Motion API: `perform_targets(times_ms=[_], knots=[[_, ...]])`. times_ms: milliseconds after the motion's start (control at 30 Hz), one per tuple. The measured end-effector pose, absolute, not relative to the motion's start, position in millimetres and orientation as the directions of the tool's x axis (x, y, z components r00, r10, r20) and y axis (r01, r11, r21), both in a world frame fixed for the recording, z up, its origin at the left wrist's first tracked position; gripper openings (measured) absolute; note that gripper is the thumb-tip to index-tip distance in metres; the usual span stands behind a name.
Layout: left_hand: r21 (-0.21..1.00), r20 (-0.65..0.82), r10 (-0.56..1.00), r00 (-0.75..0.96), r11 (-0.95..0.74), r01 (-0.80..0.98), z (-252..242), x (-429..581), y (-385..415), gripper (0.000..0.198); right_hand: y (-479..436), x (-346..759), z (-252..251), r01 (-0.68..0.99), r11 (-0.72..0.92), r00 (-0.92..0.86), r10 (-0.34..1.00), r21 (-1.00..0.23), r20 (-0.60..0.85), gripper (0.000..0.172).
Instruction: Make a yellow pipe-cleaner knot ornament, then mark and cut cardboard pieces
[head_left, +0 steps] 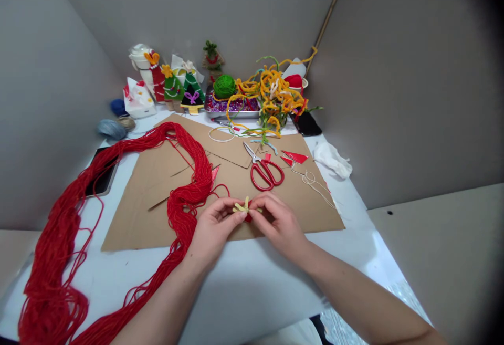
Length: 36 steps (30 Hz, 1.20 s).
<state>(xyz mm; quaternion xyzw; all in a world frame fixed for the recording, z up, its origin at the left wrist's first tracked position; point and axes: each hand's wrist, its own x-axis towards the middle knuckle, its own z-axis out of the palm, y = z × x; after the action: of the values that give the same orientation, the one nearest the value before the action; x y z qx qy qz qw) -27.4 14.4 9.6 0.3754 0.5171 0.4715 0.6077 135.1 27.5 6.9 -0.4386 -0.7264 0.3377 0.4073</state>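
Observation:
Just past the table's front edge of the cardboard, my left hand (218, 220) and my right hand (276, 221) meet, thumbs and fingers closed in a pinch. Between them they hold a short piece of pale yellow yarn (247, 203), its ends sticking up and out to the sides. A small red piece (248, 218) shows under the yarn; its full shape is hidden by my fingers. Red-handled scissors (264, 173) lie with blades slightly apart beyond my hands. A large skein of red yarn (192, 169) curves around my left forearm.
Beneath my hands lies cardboard (303, 198). To the right are red scraps (295, 157), white thread (315, 179) and a crumpled tissue (333, 160). At the back stand felt trees (173, 89), a bead tray (232, 114), a green yarn ball (224, 86) and tangled orange yarn (279, 90). A phone (103, 171) lies left.

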Motion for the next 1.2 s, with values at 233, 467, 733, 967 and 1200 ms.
perform_targets(times_ms=[233, 467, 733, 967, 1200], knots=[[0.960, -0.240, 0.971, 0.010, 0.238, -0.145, 12, -26, 15, 0.023, 27, 135, 5, 0.283, 0.111, -0.272, 0.962, -0.953, 0.031, 0.009], [0.948, -0.248, 0.968, 0.041, 0.251, -0.198, 14, -21, 14, 0.025, 29, 134, 11, 0.135, -0.101, -0.318, 0.938, -0.986, -0.139, 0.015], [0.901, -0.280, 0.960, 0.026, 0.272, -0.338, 8, -25, 14, 0.032, 31, 138, 8, 0.053, -0.157, -0.235, 0.958, -0.986, -0.165, 0.018], [0.881, -0.347, 0.937, 0.039, 0.340, -0.328, 9, -19, 13, 0.033, 29, 134, 11, 0.052, -0.140, -0.238, 0.960, -0.989, -0.149, 0.015], [0.869, -0.373, 0.927, -0.030, 0.338, -0.362, 5, -12, 9, 0.029, 27, 132, 8, 0.016, -0.216, -0.240, 0.947, -0.976, -0.213, 0.016]])
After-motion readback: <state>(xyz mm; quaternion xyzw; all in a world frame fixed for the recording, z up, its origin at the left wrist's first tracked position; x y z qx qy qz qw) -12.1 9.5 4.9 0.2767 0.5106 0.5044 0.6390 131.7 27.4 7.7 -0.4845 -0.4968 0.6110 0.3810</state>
